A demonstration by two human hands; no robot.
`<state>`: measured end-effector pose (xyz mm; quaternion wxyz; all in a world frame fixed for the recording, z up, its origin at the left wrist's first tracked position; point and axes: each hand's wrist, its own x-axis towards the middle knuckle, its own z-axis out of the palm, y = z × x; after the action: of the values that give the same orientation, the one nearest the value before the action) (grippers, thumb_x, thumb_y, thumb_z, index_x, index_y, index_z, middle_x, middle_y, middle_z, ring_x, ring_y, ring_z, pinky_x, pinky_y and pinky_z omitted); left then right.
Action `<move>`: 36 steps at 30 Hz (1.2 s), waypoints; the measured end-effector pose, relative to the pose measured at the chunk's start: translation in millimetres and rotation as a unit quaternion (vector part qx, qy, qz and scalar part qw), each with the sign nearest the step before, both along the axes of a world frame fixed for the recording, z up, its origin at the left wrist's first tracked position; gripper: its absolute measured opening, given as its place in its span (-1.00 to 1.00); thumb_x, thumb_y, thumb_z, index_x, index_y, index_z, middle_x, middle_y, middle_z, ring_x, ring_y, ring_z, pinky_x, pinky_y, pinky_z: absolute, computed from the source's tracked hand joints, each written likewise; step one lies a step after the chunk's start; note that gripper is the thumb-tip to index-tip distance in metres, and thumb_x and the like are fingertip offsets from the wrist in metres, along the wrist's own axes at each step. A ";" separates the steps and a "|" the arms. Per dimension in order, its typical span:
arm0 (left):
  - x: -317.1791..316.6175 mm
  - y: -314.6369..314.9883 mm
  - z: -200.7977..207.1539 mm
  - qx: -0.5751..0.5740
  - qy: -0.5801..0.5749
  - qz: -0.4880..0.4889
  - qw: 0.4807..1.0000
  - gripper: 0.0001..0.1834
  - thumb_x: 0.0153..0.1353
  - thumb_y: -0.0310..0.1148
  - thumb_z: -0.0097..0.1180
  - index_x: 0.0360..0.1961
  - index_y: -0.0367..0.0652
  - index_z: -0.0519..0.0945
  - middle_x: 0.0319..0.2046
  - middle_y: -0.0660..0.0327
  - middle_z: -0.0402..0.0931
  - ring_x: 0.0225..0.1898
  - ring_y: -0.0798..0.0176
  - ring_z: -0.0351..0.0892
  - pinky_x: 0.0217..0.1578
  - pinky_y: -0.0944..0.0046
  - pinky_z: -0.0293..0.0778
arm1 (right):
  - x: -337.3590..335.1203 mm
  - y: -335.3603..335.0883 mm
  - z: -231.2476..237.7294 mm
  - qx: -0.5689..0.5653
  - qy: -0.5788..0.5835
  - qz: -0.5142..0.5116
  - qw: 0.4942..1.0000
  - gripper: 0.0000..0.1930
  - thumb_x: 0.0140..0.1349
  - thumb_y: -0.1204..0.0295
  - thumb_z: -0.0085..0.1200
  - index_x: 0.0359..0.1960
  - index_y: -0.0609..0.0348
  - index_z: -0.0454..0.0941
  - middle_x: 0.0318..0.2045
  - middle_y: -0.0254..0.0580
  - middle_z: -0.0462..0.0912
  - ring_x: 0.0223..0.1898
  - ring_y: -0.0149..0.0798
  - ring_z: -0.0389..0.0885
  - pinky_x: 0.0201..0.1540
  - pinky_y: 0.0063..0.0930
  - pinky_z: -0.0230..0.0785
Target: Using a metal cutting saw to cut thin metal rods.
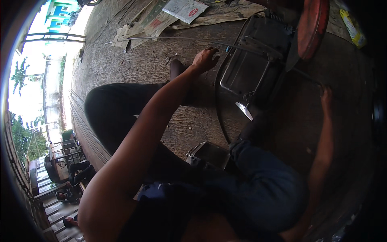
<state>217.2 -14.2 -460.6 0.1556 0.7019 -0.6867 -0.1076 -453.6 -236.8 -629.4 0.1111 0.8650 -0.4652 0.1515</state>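
Note:
A cut-off saw with a red blade guard (313, 30) and a dark base (246, 72) stands on the floor before me. A long thin metal rod (173, 38) runs from the left across the saw's clamp and under the disc. In the dim area right of the saw, my right hand (326, 96) is closed around the rod's right-hand part. My left hand (204, 60) hovers left of the base, below the rod and apart from it, with loosely bent fingers and nothing visible in them. The clamp's screw ends in a shiny silver handle (244, 111).
Flattened cardboard (147, 25) lies beyond the rod, with a white packet (185, 9) on it. A yellow packet (352, 29) is at far right. A black cable (218, 101) curves beside the base. A dark boxy object (209, 155) sits by my legs. People (68, 196) are in the left background.

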 end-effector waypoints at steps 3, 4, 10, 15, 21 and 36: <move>-24.8 -21.3 -19.2 -0.039 0.039 -0.006 0.998 -0.66 0.21 -0.26 0.15 -0.01 -0.13 0.59 -0.04 0.01 0.57 -0.01 -0.13 0.56 -0.04 0.00 0.52 | -132.4 -2.4 0.6 0.070 0.030 -0.187 0.979 -0.58 0.26 0.47 0.13 0.16 0.22 0.43 0.13 0.13 0.48 0.21 0.10 0.42 0.25 -0.11 0.32; -25.7 -24.9 -22.4 -0.035 0.042 -0.014 0.998 -0.66 0.21 -0.26 0.15 -0.01 -0.13 0.59 -0.04 0.01 0.57 -0.01 -0.13 0.56 -0.04 0.00 0.52 | -149.6 8.8 4.6 0.073 0.033 -0.195 0.977 -0.58 0.26 0.47 0.13 0.16 0.22 0.43 0.13 0.13 0.48 0.21 0.10 0.42 0.25 -0.11 0.32; 44.3 -1.3 -25.8 -0.121 0.014 0.126 0.985 -0.68 0.17 -0.31 0.15 -0.04 -0.12 0.57 -0.06 0.03 0.56 -0.01 -0.10 0.55 -0.02 0.01 0.49 | -63.3 12.9 68.5 0.180 0.158 -0.213 0.947 -0.55 0.23 0.44 0.16 0.17 0.20 0.43 0.12 0.16 0.49 0.21 0.13 0.43 0.24 -0.11 0.33; 121.4 0.5 -47.8 -0.033 -0.069 0.221 0.972 -0.46 0.14 -0.27 0.21 0.16 -0.14 0.43 0.11 -0.01 0.42 0.17 -0.12 0.39 0.12 0.00 0.41 | 37.7 40.7 86.4 0.184 -0.002 -0.019 0.983 -0.55 0.25 0.37 0.16 0.16 0.22 0.43 0.13 0.19 0.48 0.21 0.18 0.42 0.25 -0.10 0.30; 236.3 -52.0 -58.8 0.063 -0.126 -0.005 0.990 -0.42 0.21 -0.19 0.18 0.24 -0.12 0.40 0.13 -0.09 0.45 0.18 -0.13 0.42 0.18 0.01 0.39 | 29.9 4.1 54.8 0.280 0.059 -0.075 0.955 -0.57 0.31 0.36 0.10 0.18 0.25 0.41 0.12 0.27 0.47 0.22 0.25 0.37 0.24 -0.08 0.27; 153.9 -80.3 -53.9 0.029 -0.143 -0.087 0.985 -0.84 0.28 -0.19 0.08 -0.24 0.07 0.65 -0.33 0.16 0.64 -0.24 -0.03 0.65 -0.26 0.00 0.55 | -129.5 -9.9 12.1 0.022 0.091 -0.067 0.993 -0.61 0.18 0.38 0.15 0.03 0.28 0.47 -0.04 0.24 0.56 0.03 0.26 0.50 0.06 -0.02 0.34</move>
<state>371.1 -94.5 -514.6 0.0248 0.6520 -0.7568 -0.0391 -583.1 -246.7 -617.2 0.1443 0.8441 -0.5135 0.0542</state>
